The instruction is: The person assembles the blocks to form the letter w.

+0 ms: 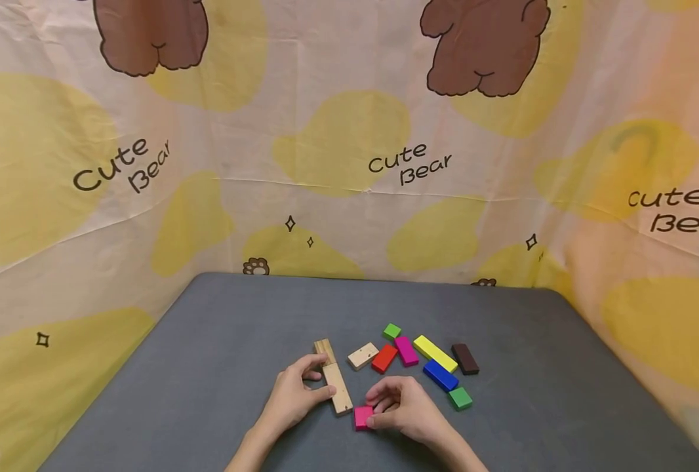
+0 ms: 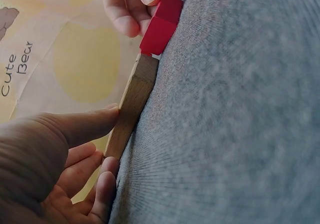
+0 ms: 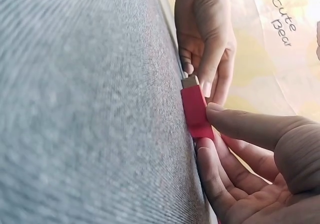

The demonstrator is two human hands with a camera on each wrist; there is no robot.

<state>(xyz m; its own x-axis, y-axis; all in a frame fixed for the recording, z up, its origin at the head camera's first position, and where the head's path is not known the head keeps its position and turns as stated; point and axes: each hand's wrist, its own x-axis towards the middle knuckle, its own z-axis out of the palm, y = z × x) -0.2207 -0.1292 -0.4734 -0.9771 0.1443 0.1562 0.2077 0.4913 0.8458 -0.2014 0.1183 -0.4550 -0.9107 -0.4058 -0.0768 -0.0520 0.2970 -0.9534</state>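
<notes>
Both hands rest low on the grey table (image 1: 208, 367). Left hand (image 1: 293, 396) pinches the long wooden block (image 1: 338, 387) by its sides, maybe to keep it from sliding. Right hand (image 1: 405, 410) pinches a small pink block (image 1: 362, 417), set just at the wooden block's near end. Other colored blocks (image 1: 438, 364) lie loose behind; no box or tray shows.

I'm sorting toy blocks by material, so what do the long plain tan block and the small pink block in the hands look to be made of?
The long tan block, held by the left hand, looks like unfinished wood: pale, matt, with visible grain. The small pink block, pinched by the right hand, shows flat, even colour hiding any grain; probably painted wood, though plastic can't be ruled out.
</notes>
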